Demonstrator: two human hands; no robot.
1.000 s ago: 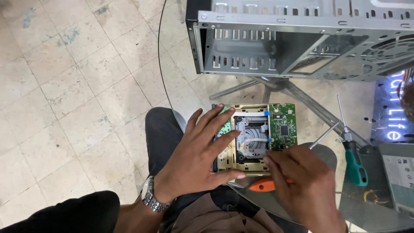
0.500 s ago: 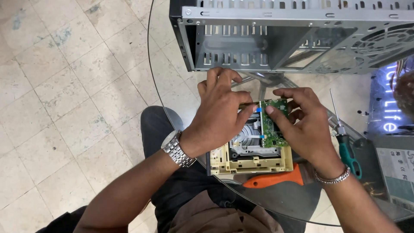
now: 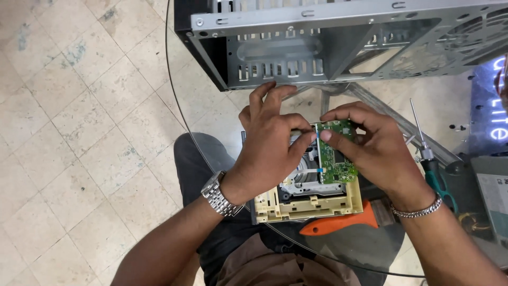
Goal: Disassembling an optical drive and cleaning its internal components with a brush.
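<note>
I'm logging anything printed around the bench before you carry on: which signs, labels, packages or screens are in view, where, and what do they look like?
Glowing sign: far right edge, cut off by the frame; blue-white lit letters on a dark panel.
Printed label: right edge below the sign, on a grey flat-topped thing; pale rectangle with small dark print, partly cropped.
No packages or screens in view.

This looks like a small computer repair workshop. A bare grey sheet-metal computer case (image 3: 338,42), stripped of its panels, stands on a round clear glass tabletop (image 3: 211,143). On the glass lie an opened beige plastic optical drive (image 3: 307,204) with a small green circuit board (image 3: 336,153), a green-handled screwdriver (image 3: 431,164) and an orange-handled tool (image 3: 338,225). Below is a worn, stained floor of pale square tiles (image 3: 79,106).
</note>
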